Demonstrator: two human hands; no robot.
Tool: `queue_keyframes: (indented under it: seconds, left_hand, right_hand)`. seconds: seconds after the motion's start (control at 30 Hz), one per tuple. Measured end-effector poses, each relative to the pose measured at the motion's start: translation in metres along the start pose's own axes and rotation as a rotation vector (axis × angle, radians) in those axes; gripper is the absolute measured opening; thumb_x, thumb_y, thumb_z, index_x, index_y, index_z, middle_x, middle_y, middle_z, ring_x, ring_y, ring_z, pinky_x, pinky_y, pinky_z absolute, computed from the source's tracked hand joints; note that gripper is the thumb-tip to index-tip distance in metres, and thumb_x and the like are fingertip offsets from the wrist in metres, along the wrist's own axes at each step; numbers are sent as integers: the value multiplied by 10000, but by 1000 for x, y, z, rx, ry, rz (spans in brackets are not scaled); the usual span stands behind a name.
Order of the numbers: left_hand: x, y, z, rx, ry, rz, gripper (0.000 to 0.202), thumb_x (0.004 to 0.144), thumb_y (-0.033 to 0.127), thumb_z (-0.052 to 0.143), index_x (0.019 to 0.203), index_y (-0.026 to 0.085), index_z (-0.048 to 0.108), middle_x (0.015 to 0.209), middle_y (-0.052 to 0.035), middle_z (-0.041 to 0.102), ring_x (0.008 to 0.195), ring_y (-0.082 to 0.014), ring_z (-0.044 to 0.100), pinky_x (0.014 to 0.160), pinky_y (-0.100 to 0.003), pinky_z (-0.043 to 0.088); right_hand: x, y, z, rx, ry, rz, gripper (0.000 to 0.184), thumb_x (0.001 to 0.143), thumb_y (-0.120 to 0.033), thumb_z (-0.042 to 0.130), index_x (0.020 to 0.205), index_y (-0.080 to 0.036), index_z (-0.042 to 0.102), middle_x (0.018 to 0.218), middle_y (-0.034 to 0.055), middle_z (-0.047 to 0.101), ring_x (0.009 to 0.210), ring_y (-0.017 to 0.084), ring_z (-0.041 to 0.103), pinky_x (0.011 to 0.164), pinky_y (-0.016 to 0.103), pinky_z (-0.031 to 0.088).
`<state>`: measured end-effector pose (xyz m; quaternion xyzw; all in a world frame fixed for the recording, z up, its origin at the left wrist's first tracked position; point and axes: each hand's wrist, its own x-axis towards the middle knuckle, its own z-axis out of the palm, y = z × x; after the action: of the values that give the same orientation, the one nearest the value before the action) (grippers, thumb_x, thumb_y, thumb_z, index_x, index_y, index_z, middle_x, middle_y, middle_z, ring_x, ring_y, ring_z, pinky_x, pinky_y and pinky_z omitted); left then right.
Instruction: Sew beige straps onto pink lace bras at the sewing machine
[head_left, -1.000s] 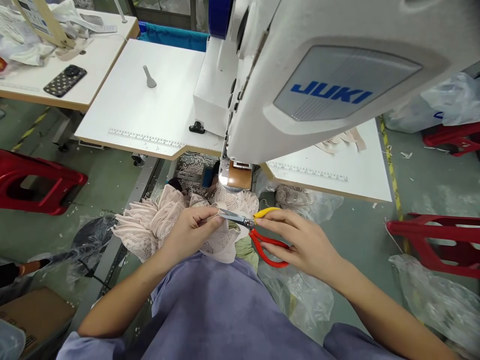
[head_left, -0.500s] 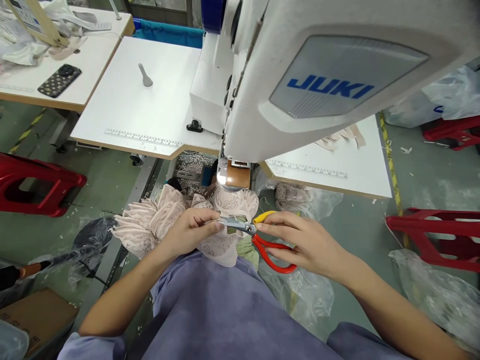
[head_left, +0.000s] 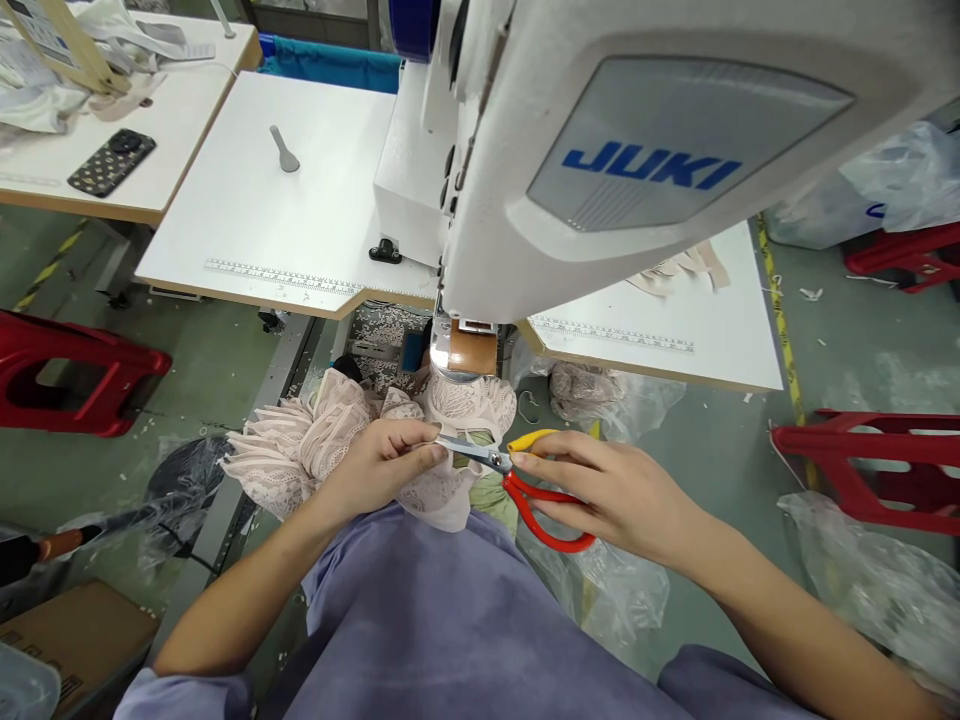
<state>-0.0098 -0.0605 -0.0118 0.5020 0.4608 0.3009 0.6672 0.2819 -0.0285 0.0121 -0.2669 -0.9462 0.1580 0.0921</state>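
Observation:
My right hand [head_left: 607,485] is closed around a pair of scissors [head_left: 546,520] with one red and one yellow handle. The blades reach left over pale pink lace bras [head_left: 442,498], their tips at the fingertips of my left hand [head_left: 386,465]. Thumb and forefinger of that hand are pinched together; what lies between them is too small to make out. A thick bunch of the same lace bras [head_left: 289,450] hangs beside my left wrist. Part of the lace rests on the sewing machine's narrow arm [head_left: 469,360], just beyond both hands.
The white JUKI machine head [head_left: 660,150] looms over the hands at the upper right. White table halves [head_left: 240,200] flank the arm. Fabric strips [head_left: 686,268] lie on the right half. Red stools [head_left: 862,460] stand at both sides, with plastic bags [head_left: 622,590] on the floor.
The view has shifted slightly. Both hands keep almost the same pose, and the scissors' handles sit a touch lower than before, with the tips still at my left fingers.

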Motion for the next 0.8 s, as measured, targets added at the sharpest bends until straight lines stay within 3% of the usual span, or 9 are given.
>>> queue_keyframes:
  seconds: [0.33,0.5,0.67,0.8]
  left_hand:
    - [-1,0,2,9,21,-64,340,926,439,594,841,138,727,735,-34,621,673,-144,504,598,-246,350]
    - [1,-2,1,9,20,-99,352,909,461,606,818,140,721,654,0,540,596,-112,422,544,-237,293]
    - [0,3,0,-76,84,-109,325,887,446,635,757,151,677,636,29,469,576,-92,377,532,-227,271]
    - [3,2,1,-73,79,-123,338,891,450,628,739,152,675,610,41,431,562,-87,339,531,-230,248]
  right_hand:
    - [-2,-2,3,-30,-1,-9,274,1019,-280,462,1237,-226,618,1040,71,698,793,154,698,573,255,523]
    - [-7,-2,11,21,92,17,321,992,-228,511,1300,-263,596,1032,60,713,893,178,717,609,256,552]
    - [-29,3,14,86,282,249,371,931,-228,599,1284,-342,604,1073,62,708,874,213,710,629,307,563]
    - [-36,41,11,-5,311,499,317,917,-300,618,1229,-352,640,1024,51,708,817,233,692,615,343,529]
